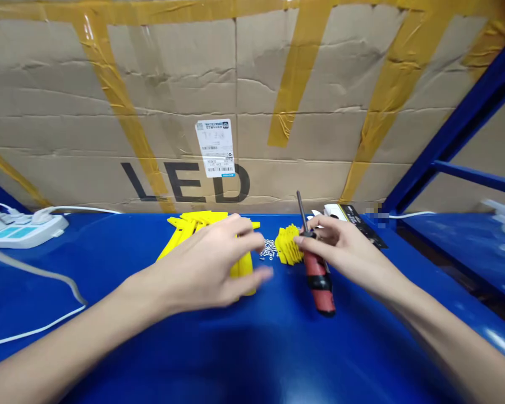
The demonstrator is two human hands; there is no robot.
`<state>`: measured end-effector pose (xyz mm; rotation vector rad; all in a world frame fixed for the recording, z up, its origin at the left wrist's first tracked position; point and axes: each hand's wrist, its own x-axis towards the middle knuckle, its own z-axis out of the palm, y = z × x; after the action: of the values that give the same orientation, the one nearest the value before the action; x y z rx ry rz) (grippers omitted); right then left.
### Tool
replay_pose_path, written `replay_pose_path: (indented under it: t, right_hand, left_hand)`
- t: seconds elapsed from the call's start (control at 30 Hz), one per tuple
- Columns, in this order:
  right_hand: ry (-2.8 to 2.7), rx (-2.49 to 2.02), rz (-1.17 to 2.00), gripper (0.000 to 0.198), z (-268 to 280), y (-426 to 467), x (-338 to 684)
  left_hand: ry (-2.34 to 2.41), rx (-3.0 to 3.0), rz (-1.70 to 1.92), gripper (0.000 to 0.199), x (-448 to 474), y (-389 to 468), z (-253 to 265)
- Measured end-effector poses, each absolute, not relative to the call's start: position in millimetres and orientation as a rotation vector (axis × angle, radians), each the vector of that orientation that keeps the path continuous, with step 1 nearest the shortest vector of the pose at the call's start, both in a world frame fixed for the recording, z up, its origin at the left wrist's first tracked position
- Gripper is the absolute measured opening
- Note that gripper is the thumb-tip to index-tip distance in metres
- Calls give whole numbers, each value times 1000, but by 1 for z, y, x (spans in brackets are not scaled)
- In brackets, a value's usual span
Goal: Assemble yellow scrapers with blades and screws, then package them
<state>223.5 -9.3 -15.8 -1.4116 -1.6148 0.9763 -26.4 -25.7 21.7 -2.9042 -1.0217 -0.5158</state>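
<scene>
My right hand [340, 238] grips a screwdriver [318, 280] with a red and black handle, its dark shaft pointing up and away from me. My left hand [227, 261] hovers over a pile of long yellow plastic pieces [185, 230], thumb and fingers apart, with nothing seen between them; it is slightly blurred. Just beyond its fingertips lies a small heap of silvery screws [269, 248]. Between the screws and my right hand is a cluster of small yellow pieces [288, 245], partly hidden by that hand.
A white power strip [29, 229] with cables stands at the left on the blue tabletop [219, 359]. A large taped cardboard box [278, 168] rises behind. A black packet [362, 224] lies behind my right hand. Blue metal framing [450, 129] stands at the right.
</scene>
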Motion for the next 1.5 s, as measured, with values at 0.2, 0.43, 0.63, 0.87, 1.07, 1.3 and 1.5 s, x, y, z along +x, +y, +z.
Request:
replay_pose_path:
  t: [0.2,0.43,0.63,0.87,1.07,1.3,1.5]
  right_hand:
    - [-1884,-1476,735,76,-29,-23,216]
    - [-1996,-1448,728,88,-42,-26,213]
    - [-2197,-1452,712,64,-41,-26,215]
    - [-2386,-1349,646,7,-37,-32,203]
    - [-2318,-1358,681,7,-40,-28,201]
    - [-2321,-1488,677,10,-14,-13,255]
    - [-2249,-1676,639,31,-29,-2,266]
  left_hand:
    - [-712,-2889,-108,70,-20,-35,-11]
    - [-672,-2661,-44,54,-23,-20,-36]
    - [-609,-2528,-238,41,-19,-25,-39]
    - [-415,-2615,-483,15,-18,-62,-58]
    - [-565,-2594,-543,12,-21,-59,-65]
    - [-562,-2549,-533,20,-15,-55,-60]
    - [-537,-2473,-533,17,0,-50,-62]
